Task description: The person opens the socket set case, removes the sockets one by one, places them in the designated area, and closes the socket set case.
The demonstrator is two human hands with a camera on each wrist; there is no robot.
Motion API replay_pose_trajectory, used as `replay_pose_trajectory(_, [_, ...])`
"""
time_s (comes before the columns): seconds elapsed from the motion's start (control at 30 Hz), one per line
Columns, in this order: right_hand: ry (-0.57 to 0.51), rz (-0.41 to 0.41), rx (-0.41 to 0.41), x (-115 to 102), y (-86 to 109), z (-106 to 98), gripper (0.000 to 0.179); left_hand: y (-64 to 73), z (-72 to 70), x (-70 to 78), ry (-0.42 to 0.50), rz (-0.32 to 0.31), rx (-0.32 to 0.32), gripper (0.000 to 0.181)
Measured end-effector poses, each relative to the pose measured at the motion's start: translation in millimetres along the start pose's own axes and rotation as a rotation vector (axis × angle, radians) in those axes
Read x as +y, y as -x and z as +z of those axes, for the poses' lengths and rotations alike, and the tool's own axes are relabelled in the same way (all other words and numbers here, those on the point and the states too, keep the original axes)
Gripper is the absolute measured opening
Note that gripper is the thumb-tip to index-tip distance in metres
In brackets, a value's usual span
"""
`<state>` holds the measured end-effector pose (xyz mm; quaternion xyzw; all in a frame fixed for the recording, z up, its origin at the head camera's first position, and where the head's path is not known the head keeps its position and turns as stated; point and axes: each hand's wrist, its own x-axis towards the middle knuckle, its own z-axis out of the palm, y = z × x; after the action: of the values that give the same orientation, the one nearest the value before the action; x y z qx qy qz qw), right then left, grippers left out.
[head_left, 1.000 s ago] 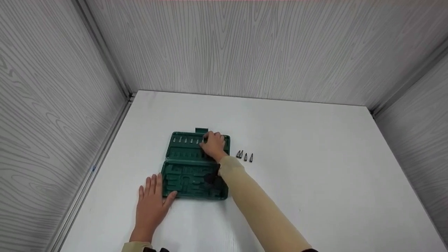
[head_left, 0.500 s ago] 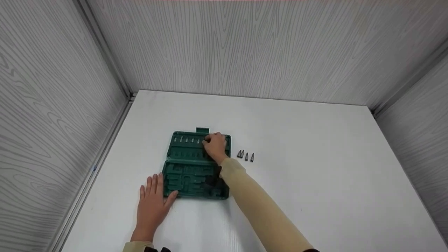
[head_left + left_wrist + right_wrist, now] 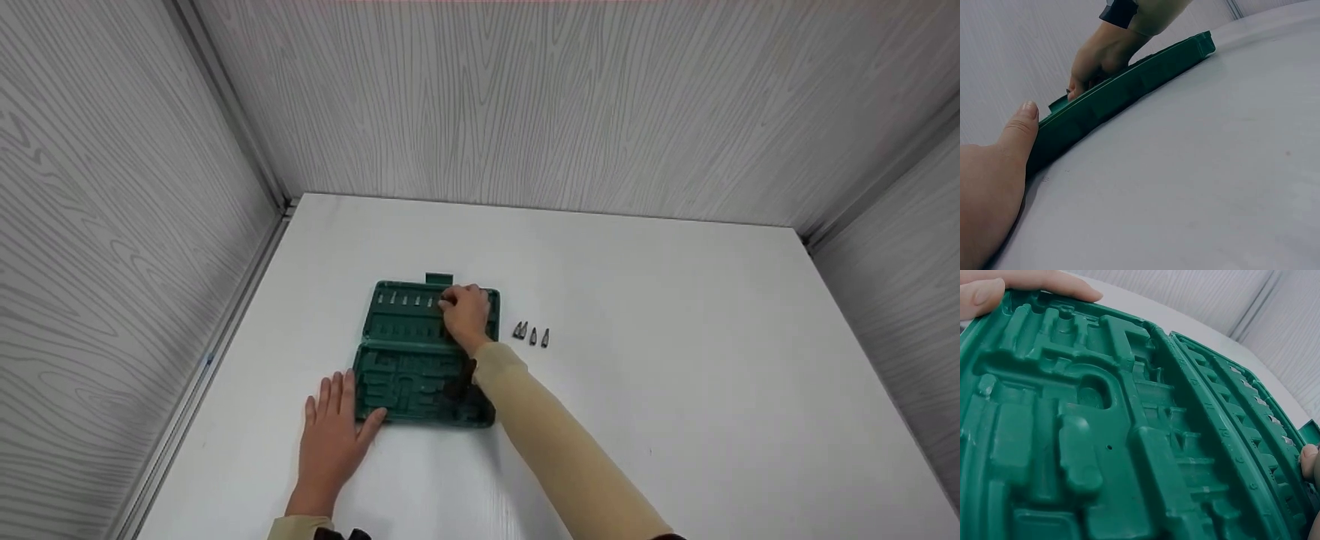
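A green plastic tool case (image 3: pixel 405 345) lies unfolded flat on the white table, its two halves joined by a hinge. My left hand (image 3: pixel 330 442) rests at its near left corner, fingers straight along the side and thumb (image 3: pixel 1021 126) on the near edge. My right hand (image 3: pixel 466 315) is over the far half, thumb and fingers pinching a small dark bit at the far row, mostly hidden by the fingers. To its left, several silver bits (image 3: pixel 405 301) stand in that row. The molded recesses (image 3: pixel 1084 450) of the near half hold nothing visible.
Several loose dark bits (image 3: pixel 533 336) lie on the table (image 3: pixel 675 360) just right of the case. A latch flap (image 3: pixel 439 278) sticks out from the case's far edge. Grey wood-grain panels (image 3: pixel 525 105) enclose the table at the back and sides.
The head view has shifted slightly, so everything sits a little further right. My right hand stays at the same row with small finger movements. My left hand keeps its place.
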<state>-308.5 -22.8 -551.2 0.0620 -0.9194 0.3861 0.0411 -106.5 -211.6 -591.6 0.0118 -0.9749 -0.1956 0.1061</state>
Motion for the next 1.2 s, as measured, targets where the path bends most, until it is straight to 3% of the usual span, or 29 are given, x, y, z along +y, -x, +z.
replay_pose_trajectory(0.47, [-0.025, 0.037, 0.018, 5.2, 1.2, -5.1, 0.018, 0.5, 4.6, 4.7, -0.008, -0.004, -0.023, 0.087])
replay_pose_trajectory(0.63, [-0.109, 0.042, 0.051, 5.5, -4.2, -8.6, 0.015, -0.8, 3.8, 5.3, -0.006, 0.007, -0.010, 0.085])
replay_pose_trajectory(0.93, [-0.257, -0.011, 0.026, 7.7, -5.9, -16.5, 0.014, -3.2, -0.8, 4.8, -0.005, 0.007, -0.022, 0.086])
replay_pose_trajectory(1.2, [-0.342, -0.135, 0.009, 11.7, 0.0, -25.9, 0.016, -0.5, -0.1, 0.4, -0.009, -0.003, -0.011, 0.086])
